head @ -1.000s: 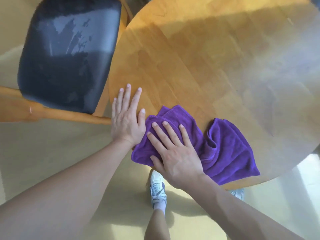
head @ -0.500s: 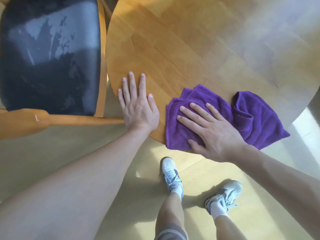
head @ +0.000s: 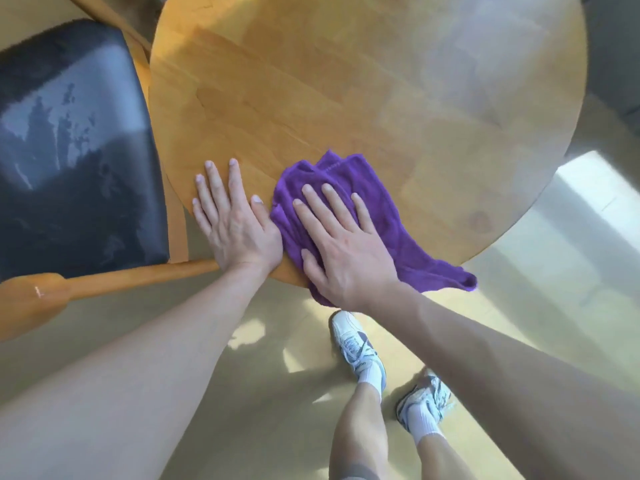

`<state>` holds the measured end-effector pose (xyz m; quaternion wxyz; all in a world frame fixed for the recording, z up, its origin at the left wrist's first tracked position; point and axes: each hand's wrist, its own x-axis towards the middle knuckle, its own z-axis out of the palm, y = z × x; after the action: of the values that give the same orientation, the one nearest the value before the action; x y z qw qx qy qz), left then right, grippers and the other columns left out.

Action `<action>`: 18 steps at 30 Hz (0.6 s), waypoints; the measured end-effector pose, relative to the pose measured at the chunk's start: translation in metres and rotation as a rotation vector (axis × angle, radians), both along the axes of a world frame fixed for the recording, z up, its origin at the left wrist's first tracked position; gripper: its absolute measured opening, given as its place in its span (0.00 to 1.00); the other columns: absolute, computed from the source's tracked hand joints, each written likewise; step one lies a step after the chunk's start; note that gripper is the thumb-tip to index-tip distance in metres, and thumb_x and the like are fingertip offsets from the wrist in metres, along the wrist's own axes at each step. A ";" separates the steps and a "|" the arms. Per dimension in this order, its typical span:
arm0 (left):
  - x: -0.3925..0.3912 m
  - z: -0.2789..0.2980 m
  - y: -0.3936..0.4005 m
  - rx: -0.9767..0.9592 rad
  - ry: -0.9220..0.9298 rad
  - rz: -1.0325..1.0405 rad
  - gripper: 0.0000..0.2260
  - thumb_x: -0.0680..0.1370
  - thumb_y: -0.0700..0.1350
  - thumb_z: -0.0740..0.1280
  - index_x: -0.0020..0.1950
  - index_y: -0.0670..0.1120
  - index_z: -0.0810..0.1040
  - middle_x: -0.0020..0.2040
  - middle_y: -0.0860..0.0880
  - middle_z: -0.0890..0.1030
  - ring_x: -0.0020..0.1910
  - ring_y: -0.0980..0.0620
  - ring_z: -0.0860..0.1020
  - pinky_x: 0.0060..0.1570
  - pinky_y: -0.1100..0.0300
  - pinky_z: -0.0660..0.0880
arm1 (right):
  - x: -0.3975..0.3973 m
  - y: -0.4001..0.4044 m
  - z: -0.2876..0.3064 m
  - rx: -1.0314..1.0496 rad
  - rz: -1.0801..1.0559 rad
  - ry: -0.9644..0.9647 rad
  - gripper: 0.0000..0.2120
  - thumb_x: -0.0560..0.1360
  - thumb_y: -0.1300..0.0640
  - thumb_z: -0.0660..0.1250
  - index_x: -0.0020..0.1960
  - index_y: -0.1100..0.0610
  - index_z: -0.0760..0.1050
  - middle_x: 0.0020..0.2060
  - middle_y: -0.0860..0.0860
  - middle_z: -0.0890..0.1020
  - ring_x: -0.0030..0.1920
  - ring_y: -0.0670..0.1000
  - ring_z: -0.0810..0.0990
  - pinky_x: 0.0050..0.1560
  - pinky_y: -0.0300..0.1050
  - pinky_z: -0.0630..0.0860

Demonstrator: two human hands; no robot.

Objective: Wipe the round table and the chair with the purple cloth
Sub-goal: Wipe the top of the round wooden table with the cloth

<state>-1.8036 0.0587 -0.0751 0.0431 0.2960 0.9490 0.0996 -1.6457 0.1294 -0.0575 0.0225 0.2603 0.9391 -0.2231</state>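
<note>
Purple cloth [head: 377, 216]: pressed under flat right hand [head: 346, 247] at round table [head: 346, 81] near edge; overhang risks slipping off. Left hand [head: 232, 226]: flat beside it, nothing held.

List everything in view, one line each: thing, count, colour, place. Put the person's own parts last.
round table: one, light wood, upper centre of the view.
purple cloth: one, purple, bunched on the near edge of the table, one end hanging over the rim.
chair: one, black seat on a light wood frame, left of the table.
floor: one, pale yellow, under everything, with sunlit patches at right.
shoes: two, white with dark marks, on the floor below the table.
left hand: one, flat on the bare table edge, fingers straight, beside the cloth.
right hand: one, flat on the cloth, fingers spread, pressing it to the table.
</note>
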 end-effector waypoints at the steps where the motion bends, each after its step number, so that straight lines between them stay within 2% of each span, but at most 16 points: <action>1: 0.000 0.000 0.000 0.001 0.005 -0.003 0.29 0.82 0.48 0.52 0.84 0.51 0.56 0.85 0.45 0.52 0.84 0.44 0.49 0.81 0.43 0.47 | 0.008 0.012 -0.002 0.013 0.062 0.010 0.31 0.81 0.44 0.55 0.82 0.52 0.57 0.82 0.50 0.56 0.82 0.54 0.51 0.80 0.59 0.46; 3: 0.001 0.001 0.000 0.003 0.004 -0.010 0.29 0.81 0.47 0.53 0.84 0.50 0.55 0.85 0.45 0.52 0.83 0.43 0.49 0.80 0.42 0.47 | 0.022 0.036 -0.004 0.046 0.088 0.002 0.31 0.80 0.43 0.54 0.81 0.51 0.59 0.81 0.49 0.58 0.81 0.54 0.53 0.80 0.58 0.47; 4: 0.001 0.001 0.000 -0.002 0.002 -0.015 0.29 0.81 0.47 0.53 0.84 0.50 0.55 0.85 0.44 0.52 0.83 0.42 0.49 0.80 0.42 0.46 | 0.026 0.045 -0.005 0.062 0.035 -0.008 0.32 0.80 0.43 0.54 0.81 0.51 0.58 0.81 0.49 0.57 0.81 0.54 0.53 0.80 0.58 0.47; 9: 0.001 0.001 0.001 -0.055 0.009 -0.075 0.31 0.80 0.46 0.52 0.84 0.46 0.51 0.84 0.40 0.48 0.83 0.39 0.45 0.80 0.40 0.44 | 0.000 0.025 0.002 0.060 -0.422 -0.041 0.32 0.79 0.48 0.55 0.82 0.52 0.57 0.82 0.49 0.56 0.82 0.54 0.50 0.80 0.60 0.45; 12: -0.001 0.000 0.001 -0.013 0.007 -0.055 0.31 0.80 0.47 0.52 0.84 0.47 0.54 0.85 0.42 0.50 0.84 0.41 0.46 0.81 0.42 0.44 | -0.028 -0.011 0.007 0.008 -0.631 -0.035 0.33 0.78 0.51 0.56 0.82 0.53 0.55 0.82 0.50 0.54 0.82 0.55 0.48 0.79 0.62 0.44; 14: -0.002 -0.001 -0.001 0.010 0.015 -0.042 0.31 0.79 0.47 0.53 0.84 0.47 0.55 0.84 0.43 0.52 0.84 0.42 0.48 0.81 0.43 0.45 | -0.034 -0.030 0.006 -0.007 -0.586 -0.041 0.33 0.79 0.51 0.56 0.82 0.54 0.54 0.82 0.51 0.52 0.82 0.55 0.47 0.79 0.63 0.44; 18: -0.002 -0.002 -0.001 0.003 0.015 -0.045 0.30 0.80 0.47 0.54 0.84 0.48 0.56 0.84 0.43 0.52 0.83 0.42 0.48 0.81 0.44 0.45 | -0.012 -0.028 0.000 0.007 -0.256 -0.021 0.31 0.81 0.48 0.55 0.82 0.54 0.55 0.82 0.52 0.53 0.82 0.57 0.48 0.79 0.64 0.44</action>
<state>-1.8057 0.0574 -0.0769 0.0377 0.3180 0.9423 0.0975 -1.6577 0.1013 -0.0571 0.0027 0.3805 0.8987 -0.2182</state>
